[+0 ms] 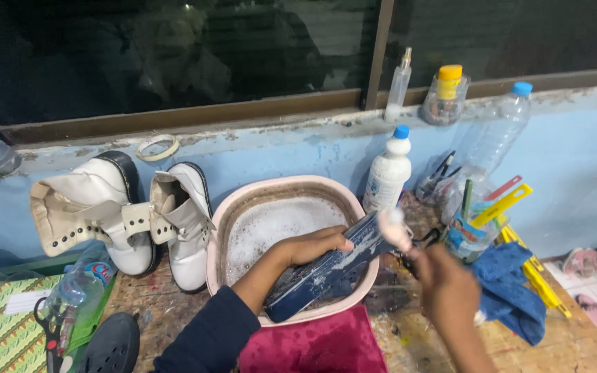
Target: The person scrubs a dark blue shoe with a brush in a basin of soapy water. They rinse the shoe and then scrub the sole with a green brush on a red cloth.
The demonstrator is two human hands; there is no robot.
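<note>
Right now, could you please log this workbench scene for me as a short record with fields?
Left hand: holds a dark blue shoe, soapy, over the pink basin
Right hand: blurred, holds a brush against the shoe's end
Basin contents: foamy water
Left of basin: pair of white boots
Behind basin: white bottle with blue cap
Front: red cloth
Right: blue cloth

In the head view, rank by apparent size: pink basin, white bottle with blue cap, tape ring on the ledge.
1. pink basin
2. white bottle with blue cap
3. tape ring, clearly smallest, though it lies farther back.
</note>
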